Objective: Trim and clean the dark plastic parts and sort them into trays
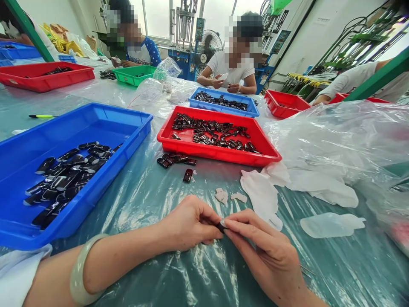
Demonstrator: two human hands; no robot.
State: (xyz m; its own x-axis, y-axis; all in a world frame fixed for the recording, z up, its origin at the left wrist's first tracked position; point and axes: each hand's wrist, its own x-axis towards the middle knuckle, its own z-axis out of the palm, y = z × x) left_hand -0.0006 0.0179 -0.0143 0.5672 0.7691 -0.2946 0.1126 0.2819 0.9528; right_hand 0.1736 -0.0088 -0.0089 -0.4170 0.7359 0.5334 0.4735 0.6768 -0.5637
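Observation:
Between my two hands is a small black glossy piece (pixel 221 227), mostly covered by fingers. My left hand (pixel 188 224) pinches it from the left, a pale bangle circling the forearm behind. From the right, the thumb and fingertips of my right hand (pixel 265 247) close on its other end, where a whitish bit shows at the fingertips. Just beyond the hands lie white scraps (pixel 221 195) and a single dark piece (pixel 188 175). More such pieces (pixel 174 159) rest against the front of a red tray (pixel 220 158), which holds many of them.
At left stands a large blue tray (pixel 128 143) with black pieces. White gloves (pixel 263 196) and clear plastic sheeting (pixel 335 140) lie at right. Farther back are a smaller blue tray (pixel 223 109), a green tray (pixel 128 77) and several people at work, including a person in white (pixel 220 64).

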